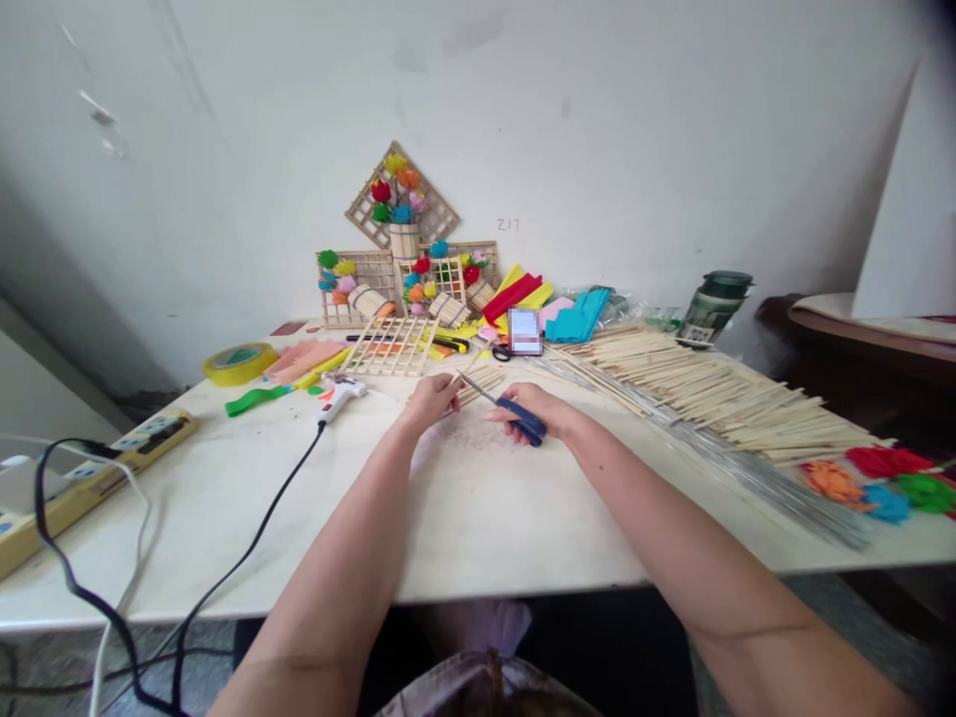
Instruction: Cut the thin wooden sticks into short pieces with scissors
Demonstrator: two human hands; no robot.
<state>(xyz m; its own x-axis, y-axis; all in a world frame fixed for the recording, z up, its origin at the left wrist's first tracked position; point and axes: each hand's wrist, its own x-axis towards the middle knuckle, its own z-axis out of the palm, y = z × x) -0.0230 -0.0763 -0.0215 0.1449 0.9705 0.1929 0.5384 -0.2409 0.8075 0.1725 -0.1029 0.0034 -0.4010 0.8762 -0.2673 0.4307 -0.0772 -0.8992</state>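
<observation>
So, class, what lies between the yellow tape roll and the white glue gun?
In the head view: peach paper, a yellow strip, a green strip and a small green scrap.

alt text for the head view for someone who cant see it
A person's right hand holds blue-handled scissors near thin wooden sticks at the left hand, above a white table. Behind, stick lattices with colourful flowers stand against the wall.
</observation>
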